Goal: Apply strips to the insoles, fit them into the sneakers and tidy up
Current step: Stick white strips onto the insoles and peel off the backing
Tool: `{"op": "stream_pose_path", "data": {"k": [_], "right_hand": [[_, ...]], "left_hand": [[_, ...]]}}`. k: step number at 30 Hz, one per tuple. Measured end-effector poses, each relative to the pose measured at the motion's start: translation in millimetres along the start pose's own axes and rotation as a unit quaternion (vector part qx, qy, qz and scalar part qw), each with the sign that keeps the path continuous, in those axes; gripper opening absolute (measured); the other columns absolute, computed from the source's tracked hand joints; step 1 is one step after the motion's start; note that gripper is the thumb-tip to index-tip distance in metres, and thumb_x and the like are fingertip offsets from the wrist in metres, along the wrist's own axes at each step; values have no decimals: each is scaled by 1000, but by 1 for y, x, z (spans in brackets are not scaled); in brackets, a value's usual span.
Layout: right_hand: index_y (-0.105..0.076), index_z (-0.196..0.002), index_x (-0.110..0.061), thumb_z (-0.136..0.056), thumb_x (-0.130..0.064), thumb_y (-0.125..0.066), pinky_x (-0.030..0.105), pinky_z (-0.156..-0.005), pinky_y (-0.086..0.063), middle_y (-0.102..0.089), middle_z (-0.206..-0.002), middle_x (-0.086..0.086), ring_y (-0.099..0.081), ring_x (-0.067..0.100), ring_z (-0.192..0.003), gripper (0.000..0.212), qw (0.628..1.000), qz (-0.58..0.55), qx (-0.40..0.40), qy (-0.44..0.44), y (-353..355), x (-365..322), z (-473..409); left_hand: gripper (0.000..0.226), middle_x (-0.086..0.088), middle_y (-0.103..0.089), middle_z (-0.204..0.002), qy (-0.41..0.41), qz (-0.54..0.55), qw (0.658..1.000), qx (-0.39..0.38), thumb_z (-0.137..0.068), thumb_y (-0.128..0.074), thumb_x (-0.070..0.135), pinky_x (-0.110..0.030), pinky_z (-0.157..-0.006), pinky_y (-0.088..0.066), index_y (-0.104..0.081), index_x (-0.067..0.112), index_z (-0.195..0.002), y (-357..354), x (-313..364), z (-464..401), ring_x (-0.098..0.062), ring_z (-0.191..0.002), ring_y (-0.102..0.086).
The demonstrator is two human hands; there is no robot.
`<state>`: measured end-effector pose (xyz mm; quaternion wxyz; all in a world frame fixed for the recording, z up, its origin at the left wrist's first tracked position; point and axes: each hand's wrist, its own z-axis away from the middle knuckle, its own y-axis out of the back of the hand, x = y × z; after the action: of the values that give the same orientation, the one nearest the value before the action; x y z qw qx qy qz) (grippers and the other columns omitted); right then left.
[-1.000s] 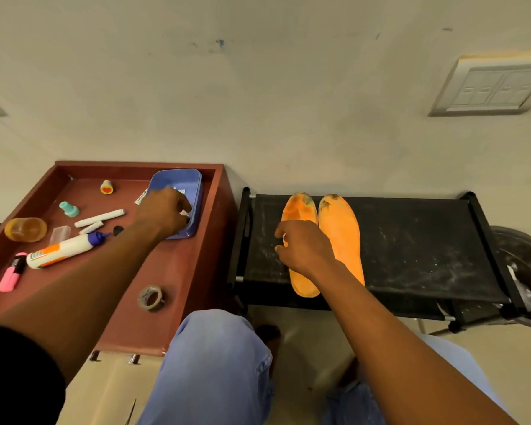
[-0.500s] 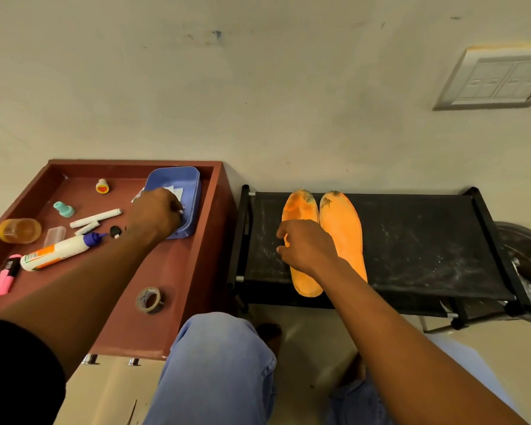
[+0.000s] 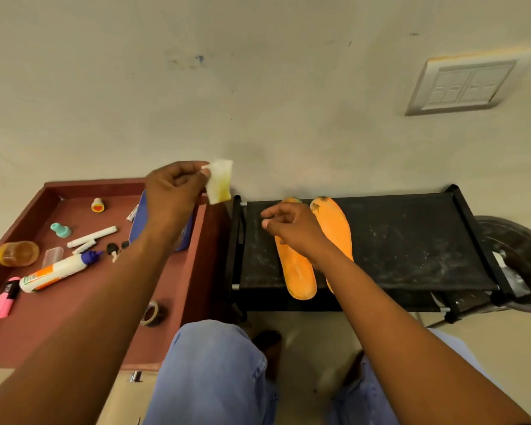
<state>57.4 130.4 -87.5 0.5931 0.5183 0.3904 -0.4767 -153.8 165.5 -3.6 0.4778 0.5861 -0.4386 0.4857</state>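
Note:
Two orange insoles lie side by side on a black rack: the left insole and the right insole. My left hand is raised above the blue tray and pinches a small white strip with a yellowish stain. My right hand hovers over the left insole with loosely curled fingers, holding nothing. No sneakers are in view.
A red-brown table holds a glue bottle, pink highlighter, tape roll, white chalk sticks, teal cap, amber cup and heart stamp. My knees fill the foreground.
My left hand has lifted out of the blue tray, pinching a white strip, and moved right. My right hand has risen off the left insole.

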Motion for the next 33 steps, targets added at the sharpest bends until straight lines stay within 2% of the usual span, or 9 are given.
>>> {"op": "stream_pose_path", "data": {"k": [7, 10, 16, 20, 22, 24, 26, 29, 33], "right_hand": [[-68, -124, -7, -98, -33, -64, 46, -93, -57, -73, -116, 17, -71, 34, -107, 37, 948, -309, -28, -78, 37, -19, -1], [-66, -125, -5, -95, -29, -70, 49, -96, -58, -71, -121, 20, -69, 36, -111, 39, 944, -314, -23, -101, 52, -13, -4], [-73, -112, -6, -88, -11, -77, 37, -77, -64, -75, -107, 11, -74, 28, -95, 24, 968, -223, 23, -117, 75, -7, -8], [-74, -109, -4, -87, -8, -79, 45, -81, -64, -75, -111, 14, -75, 31, -96, 24, 973, -178, 52, -140, 82, 2, -13], [-74, -106, -4, -87, -6, -78, 43, -78, -64, -75, -110, 14, -75, 31, -94, 19, 972, -169, 69, -151, 85, 4, -14], [-74, -104, -3, -88, -5, -77, 39, -73, -65, -75, -108, 14, -75, 29, -92, 16, 970, -165, 80, -159, 89, 6, -14], [-73, -105, -3, -89, -4, -75, 35, -69, -65, -74, -109, 14, -75, 28, -91, 16, 968, -161, 89, -170, 90, 7, -15], [-72, -108, -2, -91, -3, -73, 34, -66, -65, -73, -111, 14, -76, 29, -87, 17, 962, -168, 101, -191, 90, 9, -17], [-68, -113, -2, -93, 1, -69, 34, -63, -65, -72, -106, 17, -78, 31, -77, 20, 946, -190, 125, -230, 88, 13, -20]], "left_hand": [[20, -8, -77, -107, 193, 178, 965, -14, -100, -63, 10, -25, -67, -61, -72, 11, -117, -81, -8, 35, -17, -88, -77], [18, -10, -78, -106, 230, 197, 953, -23, -99, -63, 9, -26, -65, -61, -73, 11, -114, -105, -15, 37, -19, -87, -78], [13, -10, -78, -101, 251, 152, 955, -36, -99, -63, 7, -26, -60, -60, -74, 11, -105, -128, -34, 34, -17, -79, -76], [12, -6, -78, -98, 251, 16, 967, -49, -101, -64, 16, -31, -65, -61, -74, 14, -107, -139, -58, 21, -20, -85, -76], [17, -1, -74, -98, 230, -168, 955, -80, -98, -66, 26, -36, -72, -63, -72, 18, -112, -139, -76, 11, -20, -85, -73], [20, 2, -70, -97, 189, -396, 887, -143, -92, -69, 38, -37, -72, -62, -68, 24, -105, -135, -90, 8, -20, -82, -71], [24, 0, -69, -91, 150, -529, 814, -188, -87, -70, 42, -30, -58, -52, -66, 23, -101, -132, -99, 12, -20, -79, -69], [38, -4, -66, -92, 146, -583, 770, -212, -84, -75, 43, -31, -56, -49, -61, 15, -104, -135, -105, 20, -23, -83, -68], [77, -13, -65, -116, 186, -573, 767, -220, -75, -80, 58, -37, -75, -60, -47, 11, -128, -147, -110, 30, -31, -100, -70]]}}
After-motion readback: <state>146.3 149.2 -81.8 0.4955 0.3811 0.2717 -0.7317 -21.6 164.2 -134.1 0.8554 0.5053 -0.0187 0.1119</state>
